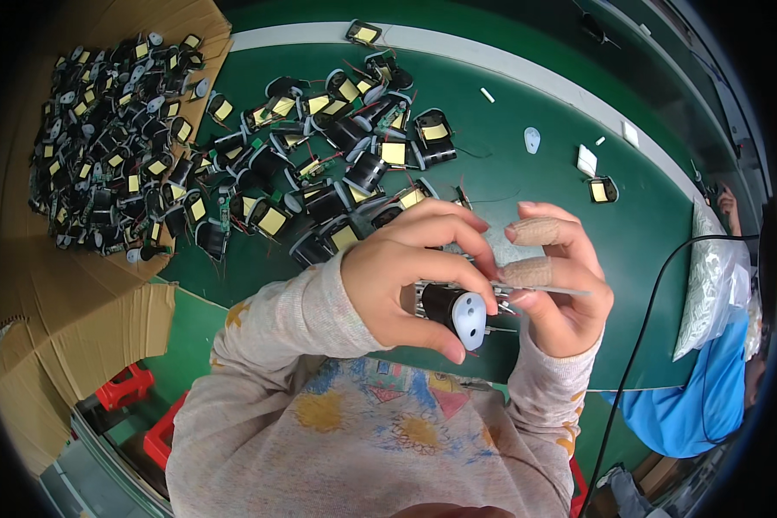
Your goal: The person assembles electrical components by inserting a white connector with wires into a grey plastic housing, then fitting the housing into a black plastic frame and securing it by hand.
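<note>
My left hand (387, 274) is closed around a black housing (440, 302) with a pale grey oval end cap that has dark holes in it. The cap faces up toward me, between thumb and index finger. My right hand (574, 298), two of its fingers wrapped in tan bandages, pinches a thin grey flat piece (552, 289) seen nearly edge-on. The piece's inner end is close to the black housing; whether they touch I cannot tell. Small metal parts show under the hands, mostly hidden. Beyond my left hand lies a pile of similar black housings (326, 203) with yellow pads and thin wires.
At the left, a cardboard box (205, 52) is full of such housings. On the green table (527, 86) lie a loose grey oval cap (532, 140), a white block (587, 160) and one housing (603, 189). A black cable (643, 337), plastic bag (708, 281) and another person's hand (728, 207) are at right.
</note>
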